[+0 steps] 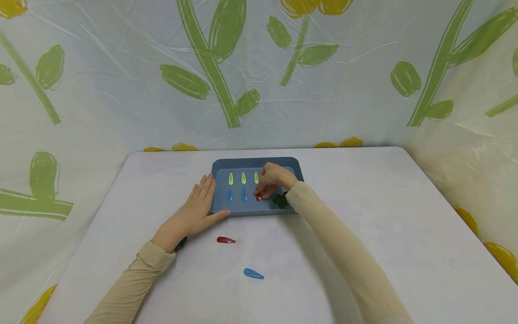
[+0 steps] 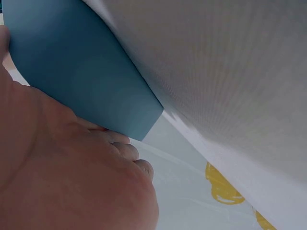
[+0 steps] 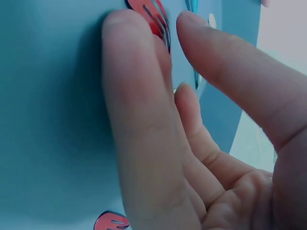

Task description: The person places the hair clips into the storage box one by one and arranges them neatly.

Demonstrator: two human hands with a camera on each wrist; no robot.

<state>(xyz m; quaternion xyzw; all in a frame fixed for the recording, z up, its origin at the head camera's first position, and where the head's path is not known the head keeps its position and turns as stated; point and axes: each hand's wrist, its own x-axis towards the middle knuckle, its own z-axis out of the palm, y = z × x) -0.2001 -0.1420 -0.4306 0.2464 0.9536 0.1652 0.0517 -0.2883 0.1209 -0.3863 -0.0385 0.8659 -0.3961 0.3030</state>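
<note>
A blue-grey tray holds hair clips in rows. My left hand lies with straight fingers along its left edge, the thumb at the front rim. My right hand reaches into the tray, fingers curled down around a red hair clip. In the right wrist view the thumb and fingertips flank that red hair clip. Another red clip shows at the bottom of that view, beneath the hand. Yellow clips form the back row, with blue clips in front of them.
On the white table, in front of the tray, lie a dark red hair clip and, nearer, a blue hair clip. A flower-patterned sheet hangs behind and beside the table. A black device sits under the right wrist.
</note>
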